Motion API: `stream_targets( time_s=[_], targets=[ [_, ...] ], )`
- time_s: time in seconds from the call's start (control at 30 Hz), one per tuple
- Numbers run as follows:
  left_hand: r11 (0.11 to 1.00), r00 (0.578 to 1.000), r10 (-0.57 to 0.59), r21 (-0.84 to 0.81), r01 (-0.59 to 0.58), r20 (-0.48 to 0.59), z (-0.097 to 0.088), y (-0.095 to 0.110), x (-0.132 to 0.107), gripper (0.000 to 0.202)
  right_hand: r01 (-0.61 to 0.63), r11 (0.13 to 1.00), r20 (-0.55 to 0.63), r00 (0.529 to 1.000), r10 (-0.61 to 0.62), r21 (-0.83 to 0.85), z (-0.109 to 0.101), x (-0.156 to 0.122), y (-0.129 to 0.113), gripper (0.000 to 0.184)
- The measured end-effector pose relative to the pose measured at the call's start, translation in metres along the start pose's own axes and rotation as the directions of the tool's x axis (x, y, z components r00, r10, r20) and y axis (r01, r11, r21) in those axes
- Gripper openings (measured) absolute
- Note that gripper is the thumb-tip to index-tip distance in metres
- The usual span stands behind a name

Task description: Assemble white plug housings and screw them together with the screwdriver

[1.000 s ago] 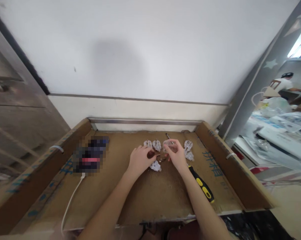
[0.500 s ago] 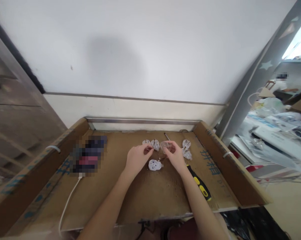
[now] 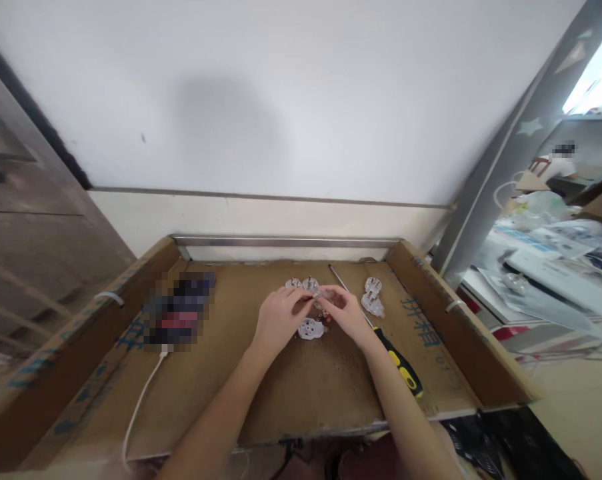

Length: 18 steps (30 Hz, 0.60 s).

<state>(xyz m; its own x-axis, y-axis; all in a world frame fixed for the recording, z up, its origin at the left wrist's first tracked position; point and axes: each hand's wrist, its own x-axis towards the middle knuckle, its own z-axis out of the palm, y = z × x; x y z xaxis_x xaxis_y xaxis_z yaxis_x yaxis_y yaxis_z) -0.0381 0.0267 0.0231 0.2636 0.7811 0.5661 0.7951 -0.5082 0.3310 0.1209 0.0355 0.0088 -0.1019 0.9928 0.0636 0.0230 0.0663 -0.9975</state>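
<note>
Over the middle of the cardboard, both hands meet at a clear plastic plug part (image 3: 321, 294). My right hand (image 3: 348, 315) grips it between thumb and fingers. Closed in a pinch at its left edge, my left hand (image 3: 282, 312) has fingertips whose contents are too small to make out. Just below them lies a white plug body (image 3: 311, 329) with openings in its face. Small metal pieces beside it are partly hidden by the right fingers. Behind the hands stand two plug pieces with pins up, a left plug piece (image 3: 293, 283) and a right plug piece (image 3: 310, 283).
A yellow-and-black screwdriver (image 3: 399, 363) lies under my right forearm, shaft pointing away. More clear plug pieces (image 3: 373, 303) sit to the right. At left is a blurred-out device (image 3: 183, 310) with a white cable (image 3: 141, 408). Raised cardboard walls (image 3: 463, 327) bound the sides.
My right hand has moved left with the clear plastic part, bringing it to my left fingertips. The hands are now close together, and the screwdriver shaft shows more fully.
</note>
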Motion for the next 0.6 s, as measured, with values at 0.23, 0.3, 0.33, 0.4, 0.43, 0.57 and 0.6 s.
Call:
stream_targets(
  time_s=[0.23, 0.3, 0.33, 0.4, 0.43, 0.57, 0.6],
  targets=[
    [0.996, 0.997, 0.068, 0.060, -0.066, -0.029, 0.0009, -0.0009, -0.0003, 0.013, -0.049, 0.998, 0.033, 0.998, 0.048, 0.030, 0.0004, 0.0028, 0.0031, 0.041],
    [0.996, 0.997, 0.065, 0.065, -0.063, -0.035, 0.0008, -0.0011, -0.0002, 0.012, -0.056, 0.998, 0.027, 0.998, 0.055, 0.037, 0.0001, 0.0033, 0.0029, 0.041],
    [0.996, 0.997, 0.062, 0.067, -0.059, -0.038, 0.0008, -0.0012, -0.0002, 0.011, -0.058, 0.998, 0.021, 0.998, 0.057, 0.039, -0.0003, 0.0033, 0.0025, 0.041],
    [0.996, 0.997, 0.057, 0.068, -0.054, -0.044, 0.0009, -0.0015, -0.0003, 0.010, -0.060, 0.997, 0.014, 0.998, 0.060, 0.044, -0.0012, 0.0031, 0.0013, 0.041],
    [0.996, 0.997, 0.057, 0.069, -0.054, -0.046, 0.0010, -0.0015, -0.0004, 0.009, -0.062, 0.997, 0.015, 0.998, 0.061, 0.046, -0.0015, 0.0029, 0.0008, 0.041],
    [0.996, 0.997, 0.061, 0.063, -0.058, -0.038, 0.0018, -0.0016, -0.0008, 0.010, -0.071, 0.996, 0.033, 0.997, 0.069, 0.062, -0.0011, 0.0019, 0.0001, 0.040],
    [0.996, 0.997, 0.063, 0.060, -0.061, -0.041, 0.0021, -0.0016, -0.0009, 0.010, -0.074, 0.995, 0.037, 0.997, 0.072, 0.069, -0.0008, 0.0018, 0.0003, 0.040]
  ],
)
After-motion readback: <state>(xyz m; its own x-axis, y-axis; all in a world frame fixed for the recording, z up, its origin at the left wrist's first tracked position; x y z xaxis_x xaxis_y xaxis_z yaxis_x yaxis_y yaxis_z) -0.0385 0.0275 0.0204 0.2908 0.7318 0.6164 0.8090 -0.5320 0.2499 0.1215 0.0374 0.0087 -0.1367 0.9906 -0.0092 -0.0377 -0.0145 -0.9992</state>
